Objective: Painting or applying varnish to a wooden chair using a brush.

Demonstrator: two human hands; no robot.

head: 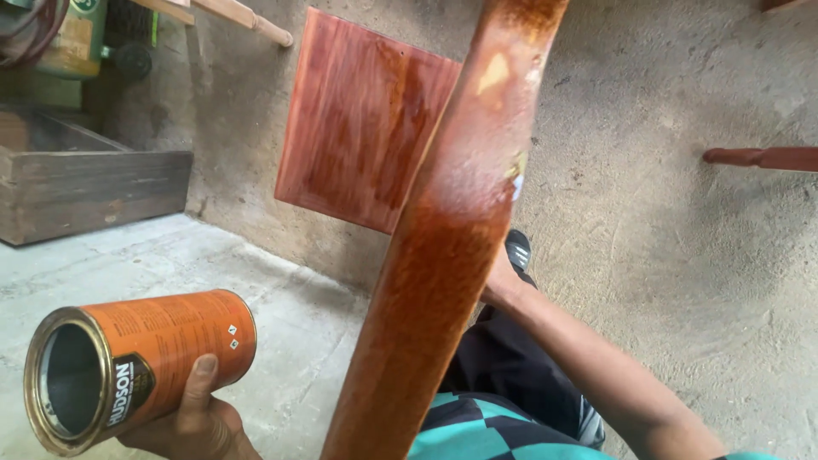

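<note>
Hands first: the left hand [194, 417] is wrapped around one orange tin can [136, 366], thumb laid across its side, the can tipped sideways with its open mouth facing out and its inside showing grey metal. The right hand [497, 281] is mostly hidden behind one long stained plank [443, 247], so I cannot tell whether it grips the wood or only rests against it; the forearm runs up to the plank's back edge. That plank rises steeply between the two hands, glossy reddish brown with pale bare patches near its top. Beyond the plank, one square stained panel [362, 119] leans against the rough wall [665, 170]. One turned, red-stained rod [763, 158] juts in above the right hand. Far above the left hand sits one weathered wooden crate [85, 187] on the concrete floor [170, 255].
</note>
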